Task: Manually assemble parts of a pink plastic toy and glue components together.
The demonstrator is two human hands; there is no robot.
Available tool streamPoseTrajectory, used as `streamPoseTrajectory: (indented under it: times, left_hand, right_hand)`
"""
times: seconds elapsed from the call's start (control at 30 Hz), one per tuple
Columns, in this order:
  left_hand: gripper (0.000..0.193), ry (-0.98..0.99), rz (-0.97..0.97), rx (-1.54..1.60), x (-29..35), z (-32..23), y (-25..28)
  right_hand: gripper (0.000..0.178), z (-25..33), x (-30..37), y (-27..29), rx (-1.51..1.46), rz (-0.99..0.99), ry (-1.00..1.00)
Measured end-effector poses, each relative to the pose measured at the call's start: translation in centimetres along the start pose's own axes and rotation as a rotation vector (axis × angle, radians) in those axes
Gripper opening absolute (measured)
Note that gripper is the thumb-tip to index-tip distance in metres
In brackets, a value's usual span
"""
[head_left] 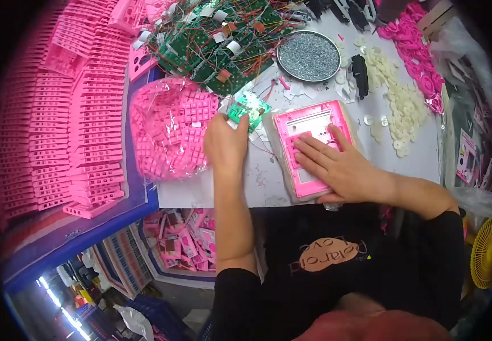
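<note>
A pink rectangular plastic casing (289, 145) is apparently steadied under the flattened right hand (336, 173); a green circuit board (252, 107) is pinched by the left hand (226, 139)

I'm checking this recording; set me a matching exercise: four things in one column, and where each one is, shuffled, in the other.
Things
1. The person's bare left hand
2. The person's bare right hand
3. Small grey metal pieces
4. Small pink plastic pieces

Places
A. Heaped in a round, shallow dish
B. Laid over a pink rectangular plastic housing
C. Inside a clear plastic bag
D. At the near edge of a green circuit board

Pairs: 1-D, 2-B, 3-A, 4-C
</note>
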State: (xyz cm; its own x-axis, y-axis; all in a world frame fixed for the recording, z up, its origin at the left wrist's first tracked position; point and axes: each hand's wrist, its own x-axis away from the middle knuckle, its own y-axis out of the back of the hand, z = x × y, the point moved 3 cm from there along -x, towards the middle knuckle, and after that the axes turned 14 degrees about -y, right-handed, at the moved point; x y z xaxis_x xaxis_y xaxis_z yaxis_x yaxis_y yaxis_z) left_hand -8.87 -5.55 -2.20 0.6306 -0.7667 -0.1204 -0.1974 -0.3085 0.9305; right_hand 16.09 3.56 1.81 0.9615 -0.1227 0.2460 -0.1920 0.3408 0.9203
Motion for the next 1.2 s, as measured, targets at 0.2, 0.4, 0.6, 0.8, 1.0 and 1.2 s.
streamPoseTrajectory:
  times: [0.2,0.4,0.6,0.8,1.0,1.2]
  left_hand:
    - [0.02,-0.216,-0.808,0.539,2.6,-1.0,3.9]
    - [0.027,-0.921,-0.663,0.252,5.7,-5.5,7.3]
    - [0.033,-0.615,-0.541,0.63,10.4,-4.3,8.5]
    - [0.04,0.091,-0.07,1.349,8.9,-0.4,3.9]
    - [0.033,0.05,-0.486,1.362,0.6,4.7,8.1]
    - [0.014,0.178,-0.38,1.095,-1.4,1.5,10.1]
  right_hand:
    - [0.077,-1.8,0.3,2.4,-0.381,-0.253,0.117]
    - [0.042,1.9,-4.8,1.6,-1.862,0.092,-0.07]
    - [0.038,0.7,-7.7,0.4,-1.74,0.129,-0.029]
    - [0.046,0.1,-8.6,3.9,-1.434,0.237,-0.052]
    - [0.04,-1.5,-7.6,6.2,-1.081,-0.26,-0.125]
    - [0.022,-3.5,-6.8,6.7,-0.919,-0.31,-0.14]
